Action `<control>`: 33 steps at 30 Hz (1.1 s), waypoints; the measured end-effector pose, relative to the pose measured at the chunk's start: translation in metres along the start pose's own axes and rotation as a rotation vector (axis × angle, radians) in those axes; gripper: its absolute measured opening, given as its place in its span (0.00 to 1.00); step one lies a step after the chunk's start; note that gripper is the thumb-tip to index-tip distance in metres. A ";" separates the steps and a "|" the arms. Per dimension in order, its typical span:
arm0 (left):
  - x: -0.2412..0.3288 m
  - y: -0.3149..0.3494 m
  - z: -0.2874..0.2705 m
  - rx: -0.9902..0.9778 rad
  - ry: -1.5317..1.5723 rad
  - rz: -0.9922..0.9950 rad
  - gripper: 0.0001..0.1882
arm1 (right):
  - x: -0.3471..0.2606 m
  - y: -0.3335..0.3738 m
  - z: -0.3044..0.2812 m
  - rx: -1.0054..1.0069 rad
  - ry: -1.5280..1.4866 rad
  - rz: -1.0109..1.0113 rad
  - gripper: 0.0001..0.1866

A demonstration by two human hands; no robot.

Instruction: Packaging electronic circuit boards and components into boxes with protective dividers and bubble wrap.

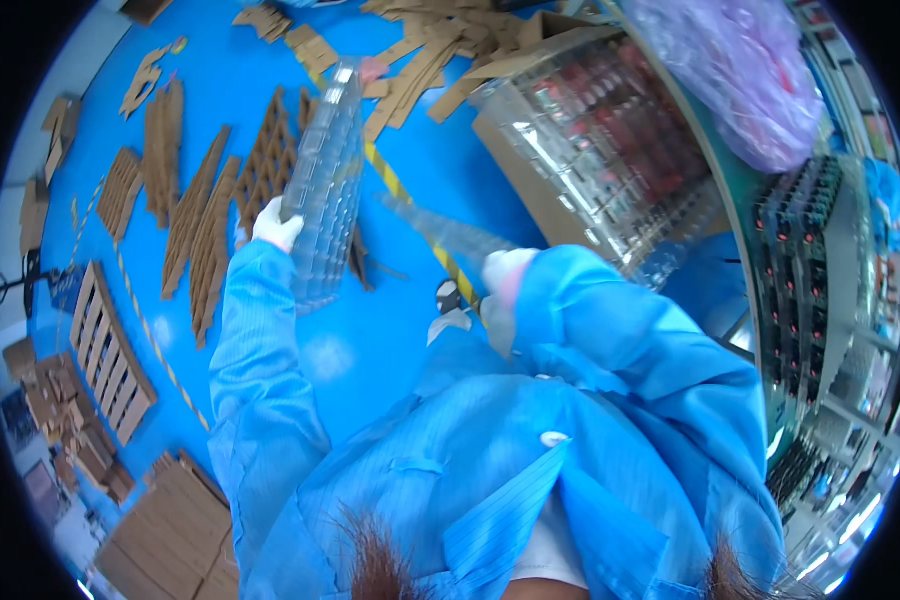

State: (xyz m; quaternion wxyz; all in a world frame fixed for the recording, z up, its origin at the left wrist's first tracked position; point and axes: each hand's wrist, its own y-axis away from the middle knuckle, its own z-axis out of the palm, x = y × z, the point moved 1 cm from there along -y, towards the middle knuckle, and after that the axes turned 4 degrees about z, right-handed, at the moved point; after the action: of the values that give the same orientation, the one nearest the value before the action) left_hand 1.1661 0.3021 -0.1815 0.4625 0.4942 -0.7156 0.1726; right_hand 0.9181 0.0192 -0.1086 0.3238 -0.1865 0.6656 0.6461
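The blue smock [460,425] is nearest, on the near side of the open cardboard box [530,165]. Left of the box, the grip of the left hand [278,224] holds a clear compartmented tray [330,190]; nearer the box, that of the right hand [507,268] holds a blurred clear sheet-like piece [445,230]. Corrugated dividers [210,240] lie well left.

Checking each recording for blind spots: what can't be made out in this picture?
All in the head view:
Left hand: exact finger placement, too small at the edge of the clear tray it holds.
Right hand: finger placement, blurred.
Second clear tray: its cells, lost to blur and a steep angle.
Cardboard box: reddish contents, obscured by clear plastic and glare.
Purple plastic: upper end, cut off by the top edge.
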 end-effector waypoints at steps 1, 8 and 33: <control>0.017 0.001 0.010 -0.015 0.017 0.025 0.20 | -0.032 0.028 0.008 -0.118 0.153 0.010 0.20; 0.075 0.002 0.085 -0.142 -0.474 0.023 0.19 | -0.004 0.035 0.012 0.012 0.367 -0.417 0.17; 0.053 0.116 0.193 -0.527 -0.616 0.133 0.29 | 0.113 -0.044 -0.020 0.386 -0.399 0.202 0.26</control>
State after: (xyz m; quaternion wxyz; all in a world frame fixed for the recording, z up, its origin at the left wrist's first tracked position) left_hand 0.9661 0.1893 -0.2119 0.3251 0.3400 -0.8708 -0.1429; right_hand 0.8622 0.0151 -0.2176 0.4120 0.0766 0.7144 0.5605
